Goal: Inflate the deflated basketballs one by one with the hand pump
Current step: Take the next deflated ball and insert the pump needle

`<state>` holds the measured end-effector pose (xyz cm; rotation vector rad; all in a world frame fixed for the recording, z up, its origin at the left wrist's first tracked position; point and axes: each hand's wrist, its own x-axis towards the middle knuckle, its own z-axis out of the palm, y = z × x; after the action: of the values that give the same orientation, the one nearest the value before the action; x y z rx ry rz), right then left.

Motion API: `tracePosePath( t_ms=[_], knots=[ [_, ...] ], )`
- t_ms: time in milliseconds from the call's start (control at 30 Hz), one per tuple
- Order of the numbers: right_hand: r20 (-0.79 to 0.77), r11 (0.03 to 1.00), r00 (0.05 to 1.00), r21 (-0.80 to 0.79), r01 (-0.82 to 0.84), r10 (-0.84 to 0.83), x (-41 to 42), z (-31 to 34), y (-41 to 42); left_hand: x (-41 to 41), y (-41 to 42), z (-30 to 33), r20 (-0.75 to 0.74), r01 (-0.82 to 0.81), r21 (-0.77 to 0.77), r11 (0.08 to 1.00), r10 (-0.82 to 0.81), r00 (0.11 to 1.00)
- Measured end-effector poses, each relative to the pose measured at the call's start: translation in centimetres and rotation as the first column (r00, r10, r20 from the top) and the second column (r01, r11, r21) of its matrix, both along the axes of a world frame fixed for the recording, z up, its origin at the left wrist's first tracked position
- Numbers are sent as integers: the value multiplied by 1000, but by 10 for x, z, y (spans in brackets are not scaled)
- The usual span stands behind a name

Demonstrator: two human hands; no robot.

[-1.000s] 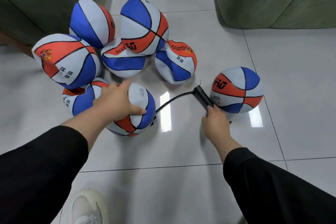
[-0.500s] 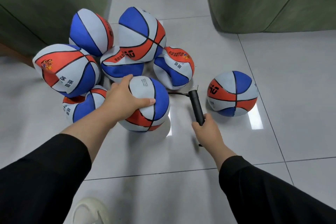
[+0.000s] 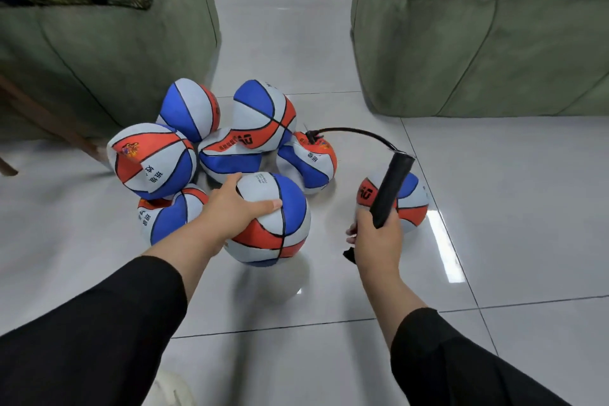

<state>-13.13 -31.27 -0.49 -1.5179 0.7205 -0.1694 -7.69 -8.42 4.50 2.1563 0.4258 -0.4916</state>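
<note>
Hemmed in at the back by two green sofas, with a strip of bare tiled floor running between them and wide open tiles to the right and toward the camera. Left hand spread over the top of a round ball, fingers curved on its skin and thumb laid across the front, the ball lifted just off the tiles above its own shadow. Right hand wrapped tight round the lower end of the black pump, held tilted, its hose arching left with the tip over a limp ball. Eight balls counted: six slack ones heaped near the left sofa, one in hand, one firm ball behind the pump. One pump, one hose
</note>
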Motion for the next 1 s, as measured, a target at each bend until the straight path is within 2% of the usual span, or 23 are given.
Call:
tracePosePath(
  t_ms=[100, 200, 300, 400, 500, 600, 767, 867, 1000],
  knots=[
    [35, 993, 997, -95, -71, 75, 22, 41, -24, -3, -19, 8, -11, -86, -166, 982, 86, 996],
    [7, 959, 970, -150, -241, 244, 49, 79, -56, -2, -50, 23, -80, -184, -357, 916, 166, 983],
    [-75, 880, 897, -175, -441, 435, 69, 104, -83, 5, -84, 33, -128, -240, -488, 839, 203, 971],
    [-164, 788, 831, -266, -555, 531, 75, 118, -106, 12, -119, 32, -145, -209, -536, 818, 155, 977],
    [-248, 710, 777, -315, -629, 579, 77, 111, -135, 8, -146, 16, -136, -96, -530, 843, 27, 990],
    [-281, 695, 767, -324, -641, 576, 80, 85, -155, -4, -161, -8, -153, -60, -508, 859, -22, 988],
    [-292, 680, 764, -349, -645, 575, 90, 39, -160, -22, -147, -52, -267, -205, -438, 875, 91, 959],
    [-329, 707, 788, -351, -614, 521, 101, 18, -168, -28, -129, -73, -302, -225, -369, 902, 113, 947],
    [-359, 720, 786, -329, -611, 503, 108, -7, -175, -18, -127, -105, -220, -223, -213, 951, 175, 960]
  ],
)
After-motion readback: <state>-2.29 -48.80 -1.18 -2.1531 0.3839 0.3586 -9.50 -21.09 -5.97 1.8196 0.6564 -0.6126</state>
